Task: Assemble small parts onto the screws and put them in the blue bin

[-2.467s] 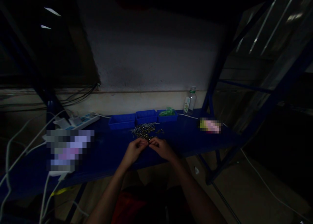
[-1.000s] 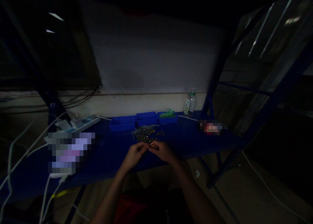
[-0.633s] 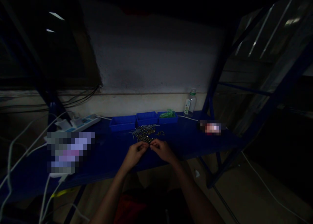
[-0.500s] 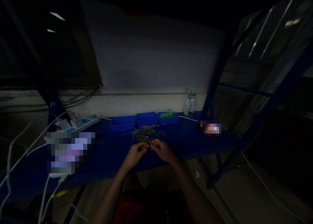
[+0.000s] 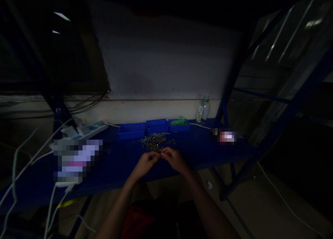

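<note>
On the blue table [image 5: 114,166] lies a pile of small metal parts, with brass-coloured pieces [image 5: 153,145] toward me and thin silver screw-like pins [image 5: 156,136] behind them. My left hand [image 5: 147,162] is closed in a pinch at the near edge of the pile. Fingertip to fingertip with it, my right hand [image 5: 173,158] pinches too. Whatever is between the fingers is too small and dark to name. A few loose brass-coloured pieces [image 5: 171,141] lie right of the pile.
Behind the pile stand a left blue tray [image 5: 131,135], a middle blue tray [image 5: 157,130] and a right blue tray [image 5: 179,129] holding green plastic [image 5: 179,121]. A clear bottle [image 5: 203,111] stands at the back. Left are a power strip [image 5: 95,129] and white cables [image 5: 15,169].
The view has shifted slightly. Both hands stay pinched together by the pile, and the left fingers have closed up a little toward the right hand.
</note>
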A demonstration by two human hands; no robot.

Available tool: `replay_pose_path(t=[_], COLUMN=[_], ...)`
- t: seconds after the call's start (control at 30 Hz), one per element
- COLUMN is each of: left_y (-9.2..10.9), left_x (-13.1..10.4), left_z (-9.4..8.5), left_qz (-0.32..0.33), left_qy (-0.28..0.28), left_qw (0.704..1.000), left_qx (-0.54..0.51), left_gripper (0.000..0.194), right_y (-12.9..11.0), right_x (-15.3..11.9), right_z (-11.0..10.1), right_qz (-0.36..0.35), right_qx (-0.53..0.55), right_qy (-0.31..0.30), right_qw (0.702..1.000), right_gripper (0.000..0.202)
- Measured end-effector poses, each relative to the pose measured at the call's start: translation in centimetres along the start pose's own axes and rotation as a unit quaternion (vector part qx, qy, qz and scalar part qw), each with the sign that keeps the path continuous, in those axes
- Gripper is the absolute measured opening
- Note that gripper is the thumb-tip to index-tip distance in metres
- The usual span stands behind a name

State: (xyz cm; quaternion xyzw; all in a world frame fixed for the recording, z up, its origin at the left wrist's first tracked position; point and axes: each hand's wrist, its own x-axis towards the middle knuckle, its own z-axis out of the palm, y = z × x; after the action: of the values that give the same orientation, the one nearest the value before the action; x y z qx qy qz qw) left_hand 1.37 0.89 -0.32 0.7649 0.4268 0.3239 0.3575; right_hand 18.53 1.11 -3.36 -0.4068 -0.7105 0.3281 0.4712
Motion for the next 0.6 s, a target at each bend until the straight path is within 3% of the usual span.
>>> replay_pose_path(t=[0.4, 0.6], left_y=[-0.31, -0.78], left_x=[0.10, 0.21], left_z=[-0.12, -0.10], left_qz=[-0.010, -0.016], left_qy=[-0.003, 0.011], left_qw=[0.999, 0.999], left_qx=[-0.046, -0.050], left_gripper=[0.024, 0.027], right_y=[-0.23, -0.08], right_x=[-0.15, -0.09], right_z=[-0.15, 0.00], right_qz=[-0.023, -0.026], right_qx=[0.015, -0.010], right_qy=[-0.036, -0.012], right_qw=[0.999, 1.000], right_gripper=[0.020, 0.021])
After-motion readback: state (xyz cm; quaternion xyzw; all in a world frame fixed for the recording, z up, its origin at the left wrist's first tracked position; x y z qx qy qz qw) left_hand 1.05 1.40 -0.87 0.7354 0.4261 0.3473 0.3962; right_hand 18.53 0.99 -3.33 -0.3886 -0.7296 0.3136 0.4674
